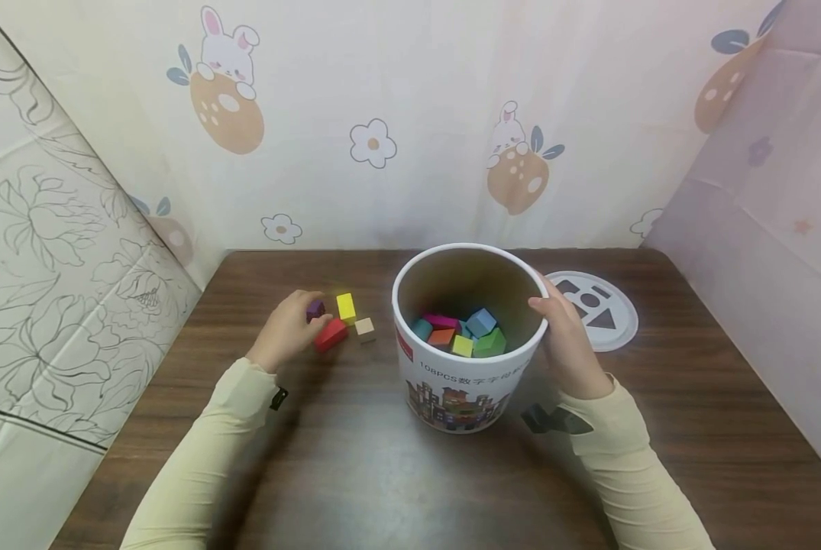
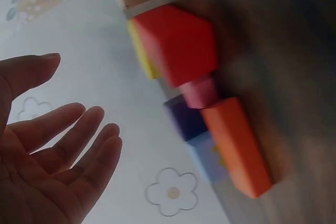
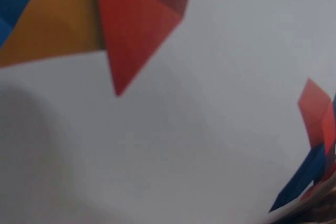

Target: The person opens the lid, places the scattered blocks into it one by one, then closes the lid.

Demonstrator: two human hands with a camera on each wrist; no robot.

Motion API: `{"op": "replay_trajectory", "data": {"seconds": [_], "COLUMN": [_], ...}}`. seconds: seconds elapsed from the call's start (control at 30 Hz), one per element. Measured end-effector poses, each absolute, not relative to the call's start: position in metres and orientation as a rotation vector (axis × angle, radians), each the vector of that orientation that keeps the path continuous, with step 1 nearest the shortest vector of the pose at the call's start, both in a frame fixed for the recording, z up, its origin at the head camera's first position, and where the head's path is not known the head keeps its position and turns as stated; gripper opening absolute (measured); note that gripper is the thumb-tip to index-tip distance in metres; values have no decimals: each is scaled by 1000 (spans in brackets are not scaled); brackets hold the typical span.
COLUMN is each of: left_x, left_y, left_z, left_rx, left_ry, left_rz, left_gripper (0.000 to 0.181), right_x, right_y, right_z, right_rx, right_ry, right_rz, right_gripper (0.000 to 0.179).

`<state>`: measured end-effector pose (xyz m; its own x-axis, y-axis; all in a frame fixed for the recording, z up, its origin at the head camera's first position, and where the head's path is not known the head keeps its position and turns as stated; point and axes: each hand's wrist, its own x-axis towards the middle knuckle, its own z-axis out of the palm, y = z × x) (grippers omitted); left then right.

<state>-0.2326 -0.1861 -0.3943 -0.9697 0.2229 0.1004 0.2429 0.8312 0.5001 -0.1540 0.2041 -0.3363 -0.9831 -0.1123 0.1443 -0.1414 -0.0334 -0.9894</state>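
My left hand (image 1: 288, 332) reaches over a group of wooden blocks at the table's left. Its thumb and fingers are apart, with nothing between them in the left wrist view. Closest lie a purple block (image 1: 315, 310) and a red block (image 1: 331, 334); a yellow block (image 1: 346, 307) and a natural wood block (image 1: 365, 330) sit just right. Orange (image 2: 236, 145), pink (image 2: 199, 92) and light blue (image 2: 207, 156) blocks show in the left wrist view. My right hand (image 1: 570, 340) grips the rim of a white bucket (image 1: 437, 386), thumb over the edge. Several coloured blocks (image 1: 461, 345) lie inside.
Right of the bucket, partly behind my right hand, lies a round white lid (image 1: 616, 336) with shaped holes. A brown wooden table (image 1: 355, 473) carries everything. A patterned curtain (image 1: 410, 183) hangs behind it, and a flowered wall (image 1: 46, 229) borders the left.
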Motion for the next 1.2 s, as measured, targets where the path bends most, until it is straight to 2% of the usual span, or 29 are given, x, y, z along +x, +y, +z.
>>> {"op": "replay_trajectory", "data": {"seconds": [0.2, 0.57, 1.2], "left_x": [-231, -228, -230], "left_y": [-186, -183, -181], "left_z": [-413, -425, -432], "left_rx": [-400, -415, -363], "left_ry": [-3014, -3055, -3065], "left_rz": [-690, -512, -546], "left_gripper": [47, 43, 43], "right_x": [-154, -154, -154], "right_y": [205, 205, 207], "right_z": [-337, -336, -338], "right_rx": [292, 290, 323], "right_ry": [-2188, -2202, -2208], "right_rz": [2210, 2196, 2164], "right_gripper": [50, 51, 50]}}
